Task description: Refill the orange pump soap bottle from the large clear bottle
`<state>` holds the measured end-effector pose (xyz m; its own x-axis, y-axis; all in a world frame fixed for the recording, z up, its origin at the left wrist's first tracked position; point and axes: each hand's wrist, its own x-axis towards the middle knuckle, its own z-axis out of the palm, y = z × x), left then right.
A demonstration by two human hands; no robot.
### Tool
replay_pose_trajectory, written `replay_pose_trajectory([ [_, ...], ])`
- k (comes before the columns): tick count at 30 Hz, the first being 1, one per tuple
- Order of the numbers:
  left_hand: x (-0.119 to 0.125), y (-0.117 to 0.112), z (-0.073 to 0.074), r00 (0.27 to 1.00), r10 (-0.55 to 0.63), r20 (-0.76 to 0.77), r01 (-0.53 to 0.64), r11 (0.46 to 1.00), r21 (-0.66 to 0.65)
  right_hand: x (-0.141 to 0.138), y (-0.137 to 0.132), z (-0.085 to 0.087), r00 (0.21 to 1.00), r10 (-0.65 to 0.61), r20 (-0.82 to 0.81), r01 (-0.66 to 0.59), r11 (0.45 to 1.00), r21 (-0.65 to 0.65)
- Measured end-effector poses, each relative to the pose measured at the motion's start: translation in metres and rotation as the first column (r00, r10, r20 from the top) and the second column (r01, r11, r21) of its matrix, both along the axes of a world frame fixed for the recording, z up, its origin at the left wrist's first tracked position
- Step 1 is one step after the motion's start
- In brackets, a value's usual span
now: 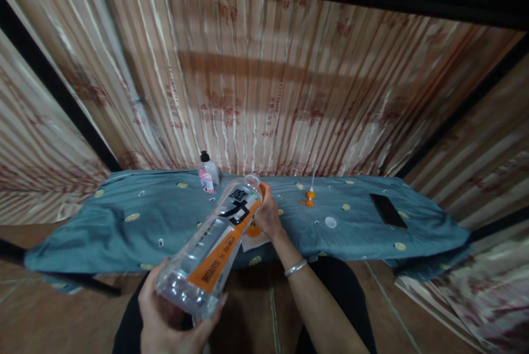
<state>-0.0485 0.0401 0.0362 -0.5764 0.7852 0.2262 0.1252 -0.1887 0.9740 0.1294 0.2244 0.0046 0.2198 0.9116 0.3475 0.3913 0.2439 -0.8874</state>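
Observation:
A large clear plastic bottle with an orange, white and black label is held tilted in front of me, its uncapped neck pointing away and to the right. My left hand is closed around the base of it. Near the neck, my right hand grips the bottle's right side; part of its fingers is hidden behind the bottle. Behind the bottle and below my right hand, a white and orange item shows only in part, so its kind is unclear. A silver bracelet circles my right wrist.
A blue-green patterned cloth covers the bed-like surface. On it are a pump bottle with a black top, an orange pump head with a clear tube, a small white disc and a black phone. Striped curtains hang behind.

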Motion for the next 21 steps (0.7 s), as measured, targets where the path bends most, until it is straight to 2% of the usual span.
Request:
replay_pose_trajectory([
  [4, 0.001, 0.0, 0.001, 0.999, 0.024, 0.03, -0.024, 1.0, 0.007, 0.001, 0.0, 0.001, 1.0, 0.001, -0.011, -0.001, 1.0, -0.018],
  [8, 0.004, -0.001, 0.006, 0.999, -0.034, 0.04, 0.034, 0.999, -0.017, 0.001, 0.0, 0.002, 0.999, 0.016, -0.028, -0.016, 1.0, -0.015],
  [10, 0.007, -0.002, 0.007, 0.996, -0.007, 0.089, 0.007, 1.0, -0.009, 0.0, 0.0, 0.003, 0.999, 0.012, -0.03, -0.013, 1.0, -0.015],
  [14, 0.01, -0.002, 0.005, 0.996, 0.018, 0.087, -0.021, 0.999, 0.036, 0.0, -0.001, 0.004, 0.999, 0.008, -0.041, -0.009, 0.999, -0.036],
  [21, 0.012, -0.005, 0.004, 0.994, 0.004, 0.107, -0.006, 1.0, 0.026, 0.0, -0.003, 0.006, 0.998, 0.019, -0.065, -0.021, 0.999, -0.036],
])
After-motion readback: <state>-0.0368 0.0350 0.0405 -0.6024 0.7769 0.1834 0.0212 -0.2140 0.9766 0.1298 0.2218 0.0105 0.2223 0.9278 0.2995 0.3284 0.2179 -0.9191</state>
